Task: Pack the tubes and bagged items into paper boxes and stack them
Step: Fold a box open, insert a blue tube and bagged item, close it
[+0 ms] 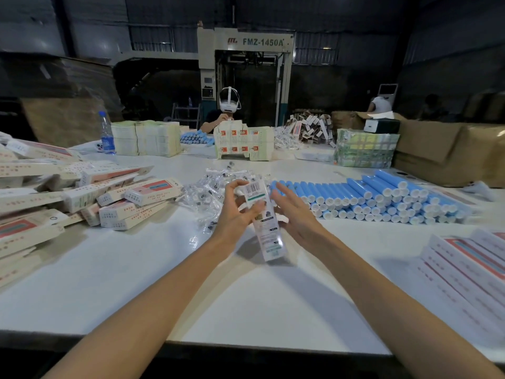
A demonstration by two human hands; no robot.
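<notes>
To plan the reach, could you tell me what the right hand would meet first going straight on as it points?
Probably the left end of the stacked blue plastic tubes with white caps, just beyond the right hand; depth is unclear.

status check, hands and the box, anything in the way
Left hand grips paper box. Right hand open, fingers straight beside the box. Bagged items and blue tubes piled just behind; nothing between them and the hands.

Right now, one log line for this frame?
left hand grips paper box | right hand beside it, fingers straight | blue tubes stacked right | bagged items piled behind
</notes>
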